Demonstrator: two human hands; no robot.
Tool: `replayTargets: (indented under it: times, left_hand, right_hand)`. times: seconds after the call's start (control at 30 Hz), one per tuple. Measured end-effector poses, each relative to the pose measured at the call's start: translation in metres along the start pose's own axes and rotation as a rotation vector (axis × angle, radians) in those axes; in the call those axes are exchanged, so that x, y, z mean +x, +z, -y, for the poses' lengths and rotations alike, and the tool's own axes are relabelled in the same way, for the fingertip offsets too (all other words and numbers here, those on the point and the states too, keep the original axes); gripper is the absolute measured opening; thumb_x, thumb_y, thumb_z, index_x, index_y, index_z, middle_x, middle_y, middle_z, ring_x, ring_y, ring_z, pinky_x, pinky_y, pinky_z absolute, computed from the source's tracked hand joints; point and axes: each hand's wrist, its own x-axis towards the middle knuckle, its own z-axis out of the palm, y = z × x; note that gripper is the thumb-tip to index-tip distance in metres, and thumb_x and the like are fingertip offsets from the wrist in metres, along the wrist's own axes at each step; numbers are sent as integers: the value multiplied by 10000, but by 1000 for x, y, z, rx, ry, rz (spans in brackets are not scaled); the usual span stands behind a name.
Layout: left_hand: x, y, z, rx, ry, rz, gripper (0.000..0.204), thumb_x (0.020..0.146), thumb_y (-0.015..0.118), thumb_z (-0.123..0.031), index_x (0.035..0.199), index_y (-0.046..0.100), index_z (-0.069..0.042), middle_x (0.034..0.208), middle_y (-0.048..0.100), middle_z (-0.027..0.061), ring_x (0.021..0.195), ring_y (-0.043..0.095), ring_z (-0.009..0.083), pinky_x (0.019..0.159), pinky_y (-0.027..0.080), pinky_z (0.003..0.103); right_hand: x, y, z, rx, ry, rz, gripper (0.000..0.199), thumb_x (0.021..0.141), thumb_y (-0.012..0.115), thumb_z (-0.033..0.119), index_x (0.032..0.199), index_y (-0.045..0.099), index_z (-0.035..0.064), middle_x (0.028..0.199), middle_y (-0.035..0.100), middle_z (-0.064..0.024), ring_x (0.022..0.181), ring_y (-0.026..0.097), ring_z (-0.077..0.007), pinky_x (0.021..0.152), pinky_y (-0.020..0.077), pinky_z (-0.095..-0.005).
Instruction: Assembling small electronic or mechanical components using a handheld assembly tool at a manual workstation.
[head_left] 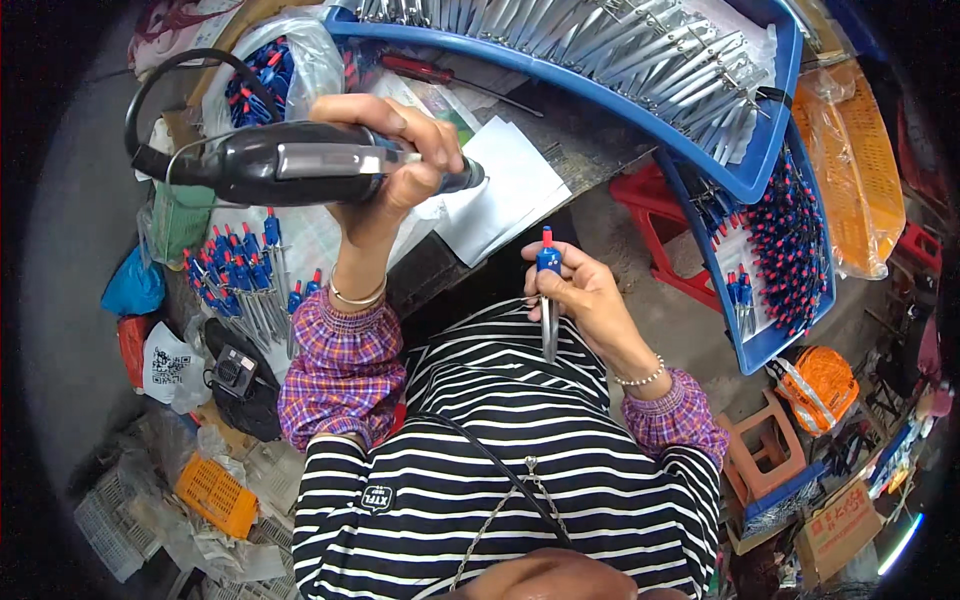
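Note:
My left hand (395, 150) is wrapped around a black corded electric screwdriver (300, 165). It lies sideways over the workbench, tip pointing right above white paper sheets (505, 190). In my right hand (590, 295), thumb and fingers pinch what looks like a drawing compass (548, 265), with a blue head, a red top and silver legs pointing down toward my lap. The screwdriver's tip and the compass are apart. Left of my left forearm, a cluster of similar blue-headed compasses (240, 275) lies on the bench.
A long blue tray (600, 85) of silver compass legs spans the far side. Below it at right, another blue tray (745, 350) holds many blue-and-red compasses. Also present are a red stool (660, 225), a red-handled screwdriver (420, 70) and a plastic bag of blue-and-red parts (315, 50).

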Motion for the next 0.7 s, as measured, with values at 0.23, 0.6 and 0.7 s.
replayTargets:
  times: [0.23, 0.6, 0.7]
  left_hand:
    - [9, -4, 4, 143, 132, -128, 317, 854, 626, -117, 1057, 390, -60, 805, 586, 147, 671, 572, 255, 665, 478, 427]
    - [14, 0, 11, 67, 81, 17, 353, 829, 656, -124, 1063, 402, -51, 774, 581, 138, 675, 584, 253, 646, 480, 399]
    - [12, -3, 9, 72, 94, 3, 338, 840, 641, -123, 1064, 398, -49, 790, 580, 141, 693, 584, 255, 654, 477, 404]
  right_hand:
    - [-2, -1, 11, -241, -119, -61, 319, 889, 596, 137, 1167, 529, -4, 865, 597, -43, 760, 576, -79, 646, 508, -202]
    - [3, -8, 3, -271, -146, -65, 328, 887, 594, 130, 1170, 538, -26, 915, 629, -82, 723, 589, -95, 662, 510, -220]
    - [6, -2, 3, -254, -65, -89, 284, 888, 589, 126, 1117, 567, -39, 894, 641, -93, 720, 596, -98, 674, 513, -229]
